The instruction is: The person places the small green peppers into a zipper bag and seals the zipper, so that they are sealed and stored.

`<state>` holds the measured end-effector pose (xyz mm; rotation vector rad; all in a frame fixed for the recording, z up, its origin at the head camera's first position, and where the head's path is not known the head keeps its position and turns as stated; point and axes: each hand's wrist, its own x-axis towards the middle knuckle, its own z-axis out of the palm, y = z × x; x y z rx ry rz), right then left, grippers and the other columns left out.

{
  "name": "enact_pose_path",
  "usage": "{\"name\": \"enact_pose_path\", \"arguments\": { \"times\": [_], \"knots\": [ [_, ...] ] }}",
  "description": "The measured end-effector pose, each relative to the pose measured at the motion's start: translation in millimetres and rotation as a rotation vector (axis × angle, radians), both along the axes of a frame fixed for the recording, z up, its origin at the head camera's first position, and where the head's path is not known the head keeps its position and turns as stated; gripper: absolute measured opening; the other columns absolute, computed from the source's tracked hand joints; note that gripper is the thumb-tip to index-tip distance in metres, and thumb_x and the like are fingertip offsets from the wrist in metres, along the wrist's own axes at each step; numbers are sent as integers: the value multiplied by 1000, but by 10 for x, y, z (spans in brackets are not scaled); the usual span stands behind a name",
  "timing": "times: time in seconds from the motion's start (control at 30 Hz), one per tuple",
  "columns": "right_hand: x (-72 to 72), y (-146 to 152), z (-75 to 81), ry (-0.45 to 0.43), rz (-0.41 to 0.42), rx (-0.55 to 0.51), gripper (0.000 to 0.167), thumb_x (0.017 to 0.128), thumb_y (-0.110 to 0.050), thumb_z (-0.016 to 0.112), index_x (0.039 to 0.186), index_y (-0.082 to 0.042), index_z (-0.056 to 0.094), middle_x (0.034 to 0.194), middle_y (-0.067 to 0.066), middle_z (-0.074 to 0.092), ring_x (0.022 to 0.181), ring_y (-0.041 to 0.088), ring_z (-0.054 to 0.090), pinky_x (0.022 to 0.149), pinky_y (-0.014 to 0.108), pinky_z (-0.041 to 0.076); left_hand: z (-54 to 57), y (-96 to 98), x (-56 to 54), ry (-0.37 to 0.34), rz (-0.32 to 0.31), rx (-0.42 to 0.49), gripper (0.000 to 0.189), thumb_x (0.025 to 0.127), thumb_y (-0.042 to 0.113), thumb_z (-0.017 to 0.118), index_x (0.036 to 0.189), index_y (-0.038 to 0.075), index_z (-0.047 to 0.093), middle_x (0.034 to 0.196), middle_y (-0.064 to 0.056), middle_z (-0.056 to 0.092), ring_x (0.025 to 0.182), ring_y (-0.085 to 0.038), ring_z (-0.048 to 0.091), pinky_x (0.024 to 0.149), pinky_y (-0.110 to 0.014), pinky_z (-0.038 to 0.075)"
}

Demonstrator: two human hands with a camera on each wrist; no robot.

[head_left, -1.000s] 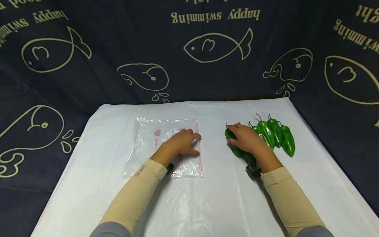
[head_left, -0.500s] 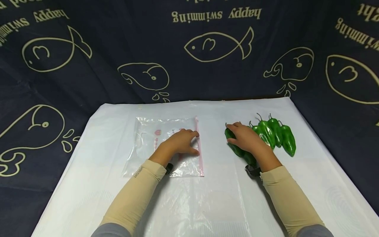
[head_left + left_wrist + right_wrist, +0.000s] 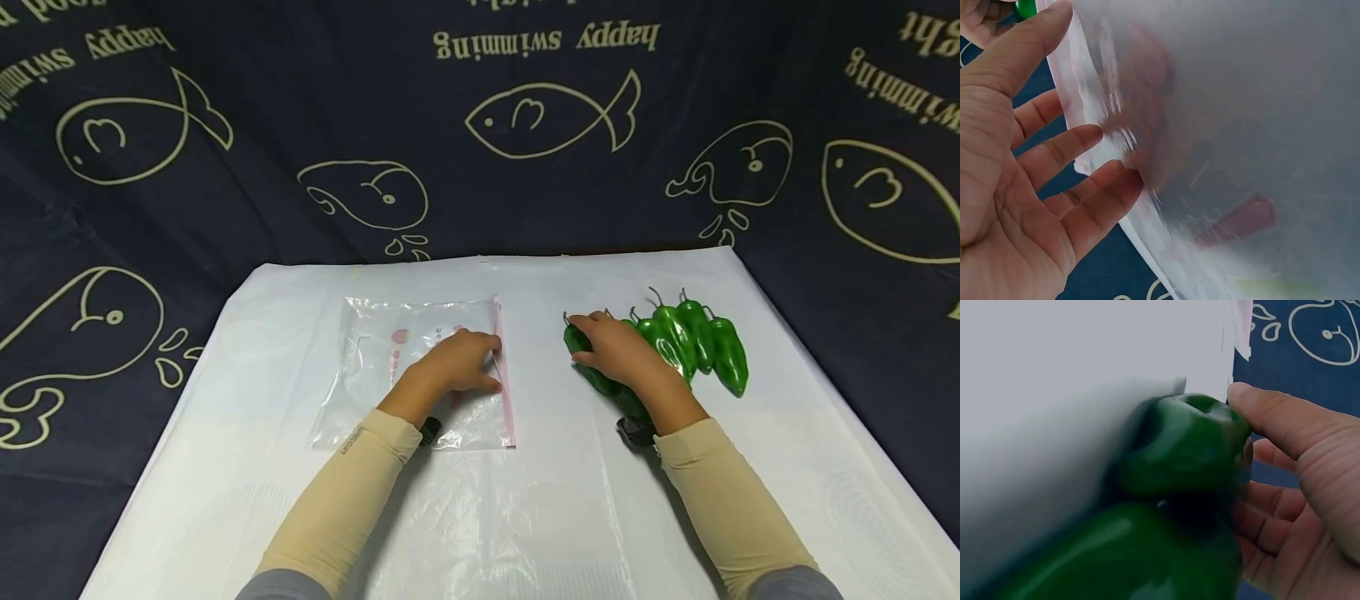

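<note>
Green pepper [image 3: 595, 380], leftmost of the bunch on the table [image 3: 547, 517], and the right hand [image 3: 618, 346] has it, palm down, thumb and bent fingers gripping it. Over to the clear bag [image 3: 367, 367], lying left: the left hand [image 3: 456, 358] reaches across, thumb and fingers well apart, tips at its pink-edged opening.

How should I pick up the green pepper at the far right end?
I'd grip that far-right pepper around its plump upper half, coming from the right. It narrows toward the tip, and its right side lies open, while the neighboring pepper crowds its left.
</note>
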<state>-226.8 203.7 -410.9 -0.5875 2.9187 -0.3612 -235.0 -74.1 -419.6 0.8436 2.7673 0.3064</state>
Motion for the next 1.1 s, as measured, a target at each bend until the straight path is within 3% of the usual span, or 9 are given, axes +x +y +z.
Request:
{"name": "enact_pose_path", "arguments": {
  "times": [0.1,0.33,0.6,0.7,0.83,1.1],
  "knots": [
    [-3,-12,3,-13,-2,-2,67,93,-22,72,148,1,41,140,30,47,127,47,47,99,59,41,4,-11,8,-19,9,24,51,76,42,85,115,19,62,104,4,66,87,-16,58,81,-33,48],
    [6,-16,-10,2,-2,-8,65,93,-22,72,146,1,44,137,29,50,124,46,50,98,57,43,1,7,33,9,-26,-34,51,80,44,81,121,21,63,129,0,58,108,-25,55,87,-41,48],
    [19,-22,-20,32,4,-24,61,92,-22,72,144,0,47,133,27,53,115,43,56,93,55,46,-19,-23,39,24,-11,15,46,78,41,83,113,18,65,116,7,64,95,-17,57,85,-36,49],
    [23,-26,-16,51,7,-31,60,92,-21,73,143,0,48,131,26,54,114,42,57,92,55,47,-27,-41,29,38,-25,42,45,78,41,83,112,16,66,111,7,66,93,-14,58,94,-35,46],
    [26,-31,-3,52,-9,-59,61,92,-20,73,144,-1,47,133,25,53,116,42,56,93,54,46,-30,-67,20,32,-40,82,46,79,39,83,113,13,65,112,4,66,96,-13,58,100,-33,42],
    [56,-70,31,69,-35,-123,63,92,-21,73,146,-3,45,136,25,51,118,42,55,94,56,45,-58,-115,10,37,-49,121,48,80,40,82,115,12,64,121,1,62,106,-13,57,99,-32,43]
  ]
}}
